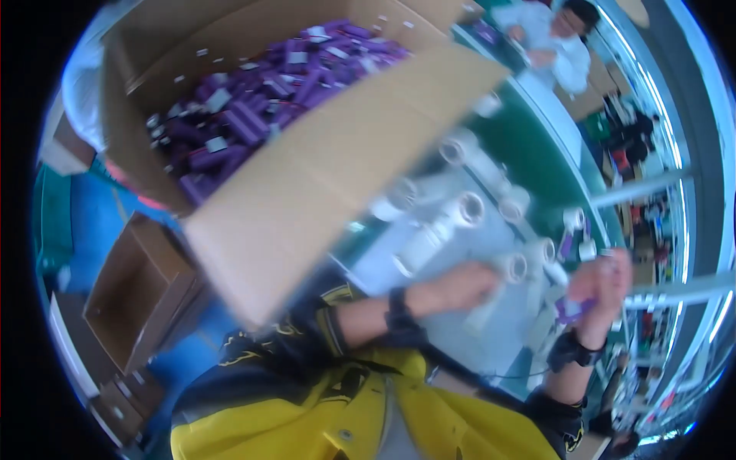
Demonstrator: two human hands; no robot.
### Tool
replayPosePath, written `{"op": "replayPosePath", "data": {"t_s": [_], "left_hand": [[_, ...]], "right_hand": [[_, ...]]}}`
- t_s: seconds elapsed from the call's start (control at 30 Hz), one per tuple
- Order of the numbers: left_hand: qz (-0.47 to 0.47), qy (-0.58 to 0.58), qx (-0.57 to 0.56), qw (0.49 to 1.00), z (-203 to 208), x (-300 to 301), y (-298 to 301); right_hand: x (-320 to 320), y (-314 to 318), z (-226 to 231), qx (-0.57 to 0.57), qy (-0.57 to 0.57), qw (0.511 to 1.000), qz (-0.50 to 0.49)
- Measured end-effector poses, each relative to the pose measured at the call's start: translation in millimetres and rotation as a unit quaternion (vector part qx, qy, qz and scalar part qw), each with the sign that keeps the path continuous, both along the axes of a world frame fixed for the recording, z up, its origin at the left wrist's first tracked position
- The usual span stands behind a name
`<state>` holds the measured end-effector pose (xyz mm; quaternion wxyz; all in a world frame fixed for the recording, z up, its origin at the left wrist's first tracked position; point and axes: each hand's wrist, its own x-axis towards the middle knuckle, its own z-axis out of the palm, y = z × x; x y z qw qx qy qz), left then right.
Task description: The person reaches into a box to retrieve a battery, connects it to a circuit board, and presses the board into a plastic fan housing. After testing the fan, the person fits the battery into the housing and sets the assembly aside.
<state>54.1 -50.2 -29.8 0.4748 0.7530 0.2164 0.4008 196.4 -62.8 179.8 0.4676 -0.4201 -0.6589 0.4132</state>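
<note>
My left hand [464, 287] is curled at the handle of a white plastic housing [515, 267] with a round open head, over the pale work surface. To the right, my right hand [606, 282] is raised with bent fingers, blurred by motion. A purple wrapped battery pack [571, 309] shows at its palm side. Several more white housings lie beyond my hands, among them one [437, 234] with its round end up and another [491, 172] farther back. Near my right hand stands a small white round-headed part [573, 219] beside another purple pack.
A large cardboard box [307, 207] full of purple battery packs [245, 123] fills the upper left, its flap reaching over the table. Below it sits a smaller carton [134, 295]. A green bench surface [533, 146] runs behind. Across it, a person in white [548, 46] works.
</note>
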Motion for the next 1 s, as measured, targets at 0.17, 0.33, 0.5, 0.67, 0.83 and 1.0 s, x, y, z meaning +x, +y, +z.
{"op": "replayPosePath", "data": {"t_s": [0.17, 0.33, 0.5, 0.67, 0.83, 1.0], "left_hand": [[-0.018, 0.037, -0.009, 0.999, 15, -16, 6], [-0.046, 0.067, -0.062, 0.995, 18, -35, 6], [-0.029, 0.090, -0.081, 0.992, 24, -49, 4], [0.052, 0.061, -0.007, 0.997, 17, -56, 1], [0.033, 0.137, -0.067, 0.988, 34, -59, 5], [-0.013, 0.134, -0.090, 0.987, 48, -58, 6]], "right_hand": [[41, -39, -120, -0.176, -0.148, 0.968, -0.101], [23, -44, -165, -0.052, -0.168, 0.975, -0.134], [22, -48, -183, -0.061, -0.131, 0.980, -0.135], [6, -40, -164, 0.122, -0.181, 0.974, -0.056], [1, -38, -162, 0.137, -0.222, 0.965, -0.039], [3, -38, -164, 0.159, -0.249, 0.954, -0.051]]}}
